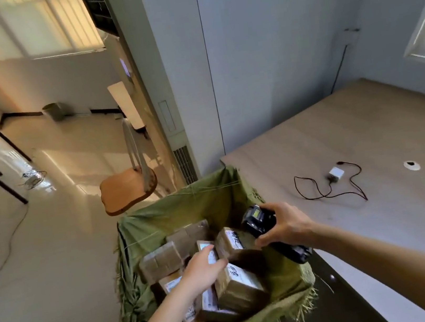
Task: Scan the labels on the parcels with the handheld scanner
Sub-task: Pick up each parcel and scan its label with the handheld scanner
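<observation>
Wrapped around the black handheld scanner (pixel 269 232), the right hand (pixel 284 226) has its fingers curled over the body and its thumb underneath, with the lit screen end at about ten o'clock from the knuckles and the handle trailing off toward four o'clock. The left hand (pixel 204 268) reaches into the green sack (pixel 185 206) — its fingers lie fairly straight on a white-labelled parcel (pixel 208 249), though whether they pinch it cannot be told. Around it sit more parcels (pixel 241 286), taped brown boxes piled loosely, some labels up and some hidden.

The step looks like picking out a label to scan. Next, the parcel probably needs turning label-up and the scanner's nose tilting down toward seven o'clock, over the sack. Both forearms come in from the bottom edge — the right one over the table (pixel 367 132), the left lower, from six o'clock.
</observation>
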`<control>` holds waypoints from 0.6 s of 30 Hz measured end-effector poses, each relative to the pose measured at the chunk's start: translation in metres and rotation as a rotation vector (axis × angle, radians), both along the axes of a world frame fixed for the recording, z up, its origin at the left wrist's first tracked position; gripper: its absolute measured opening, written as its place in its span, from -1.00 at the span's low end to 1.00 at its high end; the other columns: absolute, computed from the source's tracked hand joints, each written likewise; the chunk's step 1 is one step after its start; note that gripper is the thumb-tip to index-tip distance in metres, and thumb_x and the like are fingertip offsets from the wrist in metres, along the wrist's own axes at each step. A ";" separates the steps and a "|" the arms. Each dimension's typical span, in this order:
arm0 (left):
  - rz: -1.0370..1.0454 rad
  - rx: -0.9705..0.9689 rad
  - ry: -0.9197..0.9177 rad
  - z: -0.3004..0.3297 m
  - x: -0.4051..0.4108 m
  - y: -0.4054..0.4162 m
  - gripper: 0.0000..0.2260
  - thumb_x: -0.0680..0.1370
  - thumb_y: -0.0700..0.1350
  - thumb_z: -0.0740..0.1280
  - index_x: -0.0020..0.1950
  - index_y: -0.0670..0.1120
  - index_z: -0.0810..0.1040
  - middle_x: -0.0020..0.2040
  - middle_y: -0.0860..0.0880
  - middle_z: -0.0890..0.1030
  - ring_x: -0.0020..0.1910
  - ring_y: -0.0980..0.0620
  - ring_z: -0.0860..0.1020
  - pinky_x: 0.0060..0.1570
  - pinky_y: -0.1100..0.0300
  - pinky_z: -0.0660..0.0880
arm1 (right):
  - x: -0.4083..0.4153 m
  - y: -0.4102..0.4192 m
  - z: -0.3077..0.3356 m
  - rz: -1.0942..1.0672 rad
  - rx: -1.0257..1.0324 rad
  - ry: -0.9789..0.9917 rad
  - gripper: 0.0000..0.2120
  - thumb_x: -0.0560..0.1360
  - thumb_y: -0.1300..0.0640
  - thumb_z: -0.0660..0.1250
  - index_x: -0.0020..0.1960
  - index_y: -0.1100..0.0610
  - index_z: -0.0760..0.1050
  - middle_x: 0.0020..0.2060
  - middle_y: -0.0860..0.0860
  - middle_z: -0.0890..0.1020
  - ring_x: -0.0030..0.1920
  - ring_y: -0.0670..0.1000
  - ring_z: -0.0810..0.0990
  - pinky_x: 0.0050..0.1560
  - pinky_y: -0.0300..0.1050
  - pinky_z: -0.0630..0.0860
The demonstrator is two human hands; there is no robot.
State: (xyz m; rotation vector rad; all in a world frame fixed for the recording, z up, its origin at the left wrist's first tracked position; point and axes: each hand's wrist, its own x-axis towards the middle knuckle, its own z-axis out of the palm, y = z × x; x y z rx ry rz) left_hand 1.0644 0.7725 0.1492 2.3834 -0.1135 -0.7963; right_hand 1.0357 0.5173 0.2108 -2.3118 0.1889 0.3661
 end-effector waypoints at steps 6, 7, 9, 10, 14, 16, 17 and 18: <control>-0.171 -0.010 -0.267 0.030 0.035 -0.008 -0.44 0.60 0.24 0.26 0.58 0.15 0.26 0.62 0.08 0.16 0.59 0.03 0.15 0.52 -0.04 0.22 | -0.024 -0.020 0.021 -0.127 -0.133 -0.044 -0.29 0.17 -0.16 0.62 0.29 -0.16 0.53 0.00 -0.14 0.66 0.02 -0.06 0.63 0.10 0.02 0.64; -0.214 0.000 -0.337 0.038 0.039 -0.013 -0.41 0.58 0.28 0.24 0.58 0.18 0.22 0.64 0.10 0.09 0.61 0.03 0.07 0.53 -0.06 0.18 | -0.030 -0.023 0.028 -0.161 -0.172 -0.063 -0.23 0.16 -0.17 0.60 0.35 -0.17 0.51 0.03 -0.14 0.66 0.04 -0.05 0.62 0.11 0.03 0.64; -0.298 0.017 -0.463 0.054 0.044 -0.027 -0.36 0.56 0.36 0.19 0.60 0.23 0.14 0.65 0.13 -0.08 0.63 0.02 -0.08 0.55 -0.10 0.10 | -0.047 -0.029 0.045 -0.211 -0.235 -0.076 -0.16 0.17 -0.16 0.58 0.43 -0.14 0.47 0.06 -0.11 0.65 0.06 -0.03 0.62 0.11 0.03 0.65; -0.338 0.019 -0.497 0.065 0.045 -0.036 -0.34 0.55 0.38 0.18 0.60 0.24 0.11 0.65 0.13 -0.14 0.63 0.00 -0.14 0.56 -0.12 0.06 | -0.056 -0.033 0.056 -0.228 -0.263 -0.087 -0.16 0.18 -0.15 0.59 0.44 -0.13 0.47 0.06 -0.10 0.66 0.06 -0.01 0.62 0.11 0.04 0.65; -0.472 -0.035 -0.518 0.107 0.028 -0.086 -0.32 0.52 0.41 0.21 0.59 0.27 0.11 0.65 0.02 0.05 0.62 -0.10 0.04 0.53 -0.14 0.12 | -0.106 -0.059 0.097 -0.327 -0.370 -0.106 -0.22 0.28 -0.14 0.61 0.46 -0.11 0.44 0.04 -0.08 0.64 0.01 0.00 0.62 0.03 -0.03 0.64; -0.520 -0.105 -0.517 0.124 0.011 -0.114 -0.29 0.50 0.42 0.22 0.59 0.26 0.11 0.59 0.03 0.27 0.56 -0.08 0.25 0.46 -0.13 0.30 | -0.140 -0.072 0.115 -0.425 -0.388 -0.113 -0.23 0.28 -0.15 0.61 0.44 -0.12 0.44 0.07 -0.06 0.67 0.02 0.01 0.63 0.05 0.02 0.65; -0.549 -0.138 -0.510 0.132 -0.001 -0.129 -0.29 0.50 0.42 0.23 0.59 0.26 0.10 0.56 0.05 0.32 0.53 -0.07 0.31 0.41 -0.13 0.36 | -0.160 -0.078 0.124 -0.481 -0.390 -0.118 -0.22 0.28 -0.14 0.61 0.44 -0.12 0.43 0.10 -0.06 0.67 0.03 0.01 0.63 0.05 0.02 0.65; -0.588 -0.173 -0.498 0.140 -0.015 -0.144 -0.29 0.50 0.42 0.23 0.58 0.26 0.11 0.55 0.07 0.34 0.51 -0.06 0.33 0.39 -0.14 0.38 | -0.181 -0.084 0.132 -0.536 -0.395 -0.121 -0.21 0.27 -0.14 0.62 0.45 -0.12 0.43 0.11 -0.06 0.67 0.04 0.00 0.62 0.04 -0.01 0.64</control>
